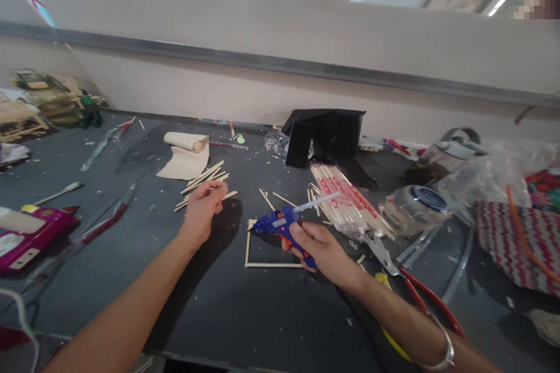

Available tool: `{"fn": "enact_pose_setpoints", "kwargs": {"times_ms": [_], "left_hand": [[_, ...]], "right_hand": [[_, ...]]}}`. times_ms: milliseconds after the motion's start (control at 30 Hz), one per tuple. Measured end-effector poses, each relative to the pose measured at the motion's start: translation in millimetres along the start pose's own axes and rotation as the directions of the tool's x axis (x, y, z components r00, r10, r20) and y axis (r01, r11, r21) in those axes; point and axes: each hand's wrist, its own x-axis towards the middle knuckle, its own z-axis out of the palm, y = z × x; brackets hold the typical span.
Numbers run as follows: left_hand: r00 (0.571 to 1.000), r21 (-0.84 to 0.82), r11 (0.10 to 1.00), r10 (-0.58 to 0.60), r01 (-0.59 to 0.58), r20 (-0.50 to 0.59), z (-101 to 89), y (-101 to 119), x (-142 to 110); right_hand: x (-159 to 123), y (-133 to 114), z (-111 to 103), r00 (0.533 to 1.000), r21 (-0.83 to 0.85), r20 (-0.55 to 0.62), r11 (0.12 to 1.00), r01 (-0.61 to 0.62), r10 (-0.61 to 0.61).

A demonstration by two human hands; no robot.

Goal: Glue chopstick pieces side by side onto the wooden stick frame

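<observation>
My right hand (312, 242) is wrapped round a blue hot glue gun (275, 222) with a clear glue stick (319, 201) jutting from its back. The gun's nozzle is at the upper left corner of a small frame of wooden sticks (247, 247) lying on the dark table; hand and gun partly cover this frame. Over a loose pile of thin wooden sticks (205, 176), my left hand (205, 207) is closed with fingertips pinched. A stick end shows just right of these fingers, but whether it is held I cannot tell.
Behind the pile lies a partly rolled beige cloth (188, 154). Packaged sticks (347, 198), a clear jar (415, 207) and red-handled pliers (415, 288) are at right. A black box-like object (328, 134) stands near the pale partition (245, 90). At left sits a magenta device (35, 242).
</observation>
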Motion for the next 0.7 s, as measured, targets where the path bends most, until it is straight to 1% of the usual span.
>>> {"fn": "enact_pose_setpoints", "kwargs": {"times_ms": [233, 700], "left_hand": [[1.0, 0.012, 1.0, -0.007, 0.007, -0.001, 0.6, 1.0, -0.4], [1.0, 0.016, 1.0, 0.003, -0.003, -0.008, -0.1, 0.4, -0.3]], "right_hand": [[0.5, 1.3, -0.4, 1.0, -0.033, -0.007, 0.999, 0.007, -0.007], [1.8, 2.9, -1.7, 1.0, -0.04, -0.004, 0.999, 0.01, -0.01]]}}
